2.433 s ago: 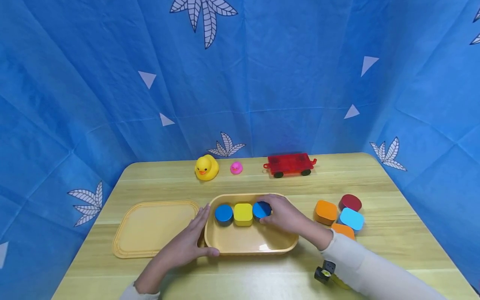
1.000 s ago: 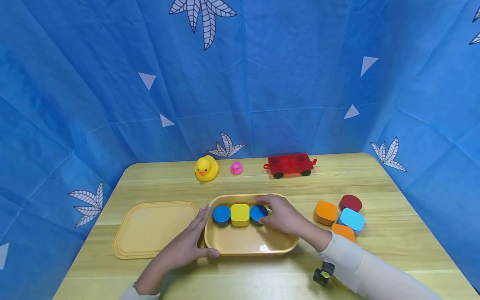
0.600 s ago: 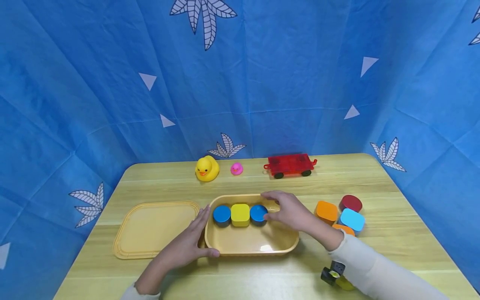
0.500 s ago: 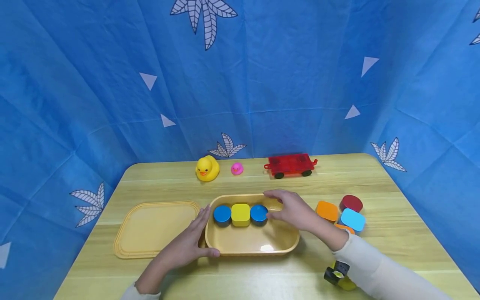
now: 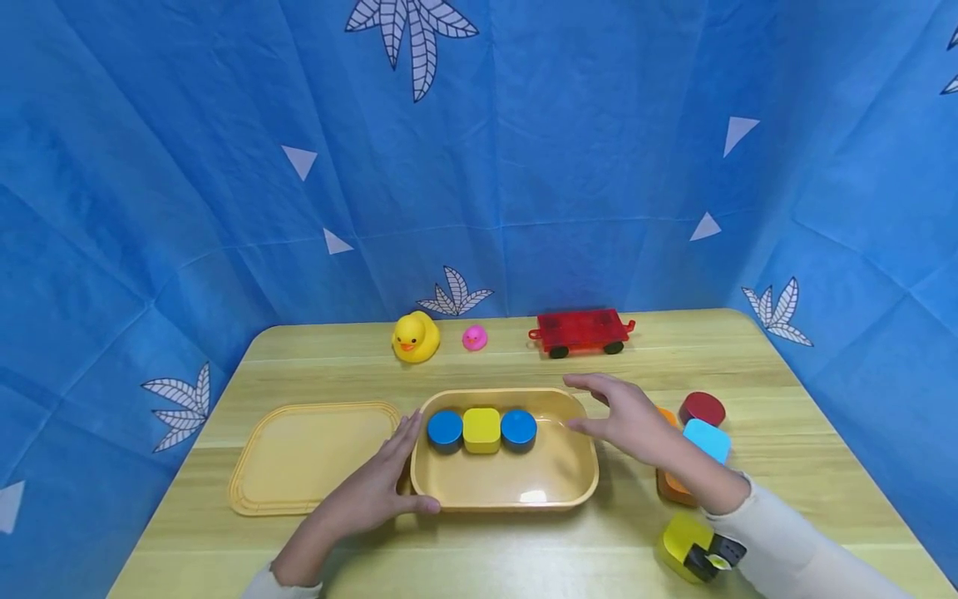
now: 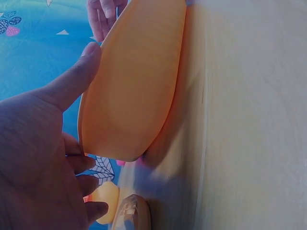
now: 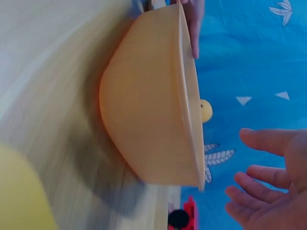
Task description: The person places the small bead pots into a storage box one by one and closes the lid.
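A pale orange tub (image 5: 490, 491) stands on the table. Along its far side sit a blue round block (image 5: 445, 428), a yellow square block (image 5: 481, 426) and a second blue round block (image 5: 519, 428), side by side. My left hand (image 5: 372, 489) braces the tub's left end, fairly straight fingers on the end rim and thumb on the near rim; the left wrist view shows the thumb against the tub (image 6: 132, 81). Just beyond the tub's right end, my right hand (image 5: 624, 416) is spread and holds nothing. The right wrist view shows its fingers apart from the tub's rim.
A flat lid (image 5: 310, 457) lies left of the tub. Behind stand a yellow duck (image 5: 416, 337), a pink duck (image 5: 475, 338) and a red wheeled cart (image 5: 581, 331). At right are dark red (image 5: 702, 408), light blue (image 5: 708, 438), partly hidden orange (image 5: 674, 492) and yellow (image 5: 679, 541) blocks.
My right hand has let go of the right-hand blue round block and moved right, out over the tub's end. All three blocks now sit uncovered in the tub. The left hand stays put.
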`<state>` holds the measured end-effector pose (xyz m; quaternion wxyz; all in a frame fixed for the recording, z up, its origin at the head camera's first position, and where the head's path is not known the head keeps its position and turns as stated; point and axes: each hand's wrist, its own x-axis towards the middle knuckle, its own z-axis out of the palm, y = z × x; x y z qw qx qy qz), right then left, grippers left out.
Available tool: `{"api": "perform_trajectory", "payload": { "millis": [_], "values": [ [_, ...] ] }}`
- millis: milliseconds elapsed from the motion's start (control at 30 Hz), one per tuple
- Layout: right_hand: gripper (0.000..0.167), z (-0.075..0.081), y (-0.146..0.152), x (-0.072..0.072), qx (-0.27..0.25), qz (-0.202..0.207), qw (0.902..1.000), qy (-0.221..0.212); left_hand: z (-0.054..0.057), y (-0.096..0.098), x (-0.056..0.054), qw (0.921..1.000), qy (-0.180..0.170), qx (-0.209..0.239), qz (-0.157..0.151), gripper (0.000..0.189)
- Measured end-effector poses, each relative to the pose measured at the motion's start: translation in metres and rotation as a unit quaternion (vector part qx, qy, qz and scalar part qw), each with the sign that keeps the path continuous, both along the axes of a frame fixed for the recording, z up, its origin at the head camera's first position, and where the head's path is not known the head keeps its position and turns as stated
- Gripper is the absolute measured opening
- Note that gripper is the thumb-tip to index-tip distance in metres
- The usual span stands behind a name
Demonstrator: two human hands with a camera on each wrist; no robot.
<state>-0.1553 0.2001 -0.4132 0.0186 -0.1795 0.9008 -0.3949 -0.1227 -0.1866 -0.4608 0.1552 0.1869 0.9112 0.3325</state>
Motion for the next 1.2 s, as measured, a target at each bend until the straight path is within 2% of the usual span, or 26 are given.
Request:
{"api": "perform_trajectory", "payload": {
  "millis": [333, 533, 800, 1200],
  "values": [
    [0.066, 0.001, 0.033, 0.002, 0.029, -0.028, 0.9992, 0.004, -0.002, -0.001, -0.001, 1.0, 0.001, 0.004, -0.004, 0.123],
    [0.075, -0.006, 0.055, 0.004, 0.051, -0.03, 0.9982, 0.003, -0.003, -0.001, -0.002, 1.0, -0.002, 0.007, -0.005, 0.122],
    [0.075, -0.019, 0.082, 0.002, 0.097, -0.043, 0.9943, -0.001, -0.002, 0.001, -0.001, 0.9999, 0.0, 0.011, -0.006, 0.121],
    [0.078, -0.031, 0.103, 0.001, 0.123, -0.015, 0.9922, -0.004, -0.002, -0.001, 0.0, 0.9999, 0.005, 0.012, -0.008, 0.121]
  ]
}}
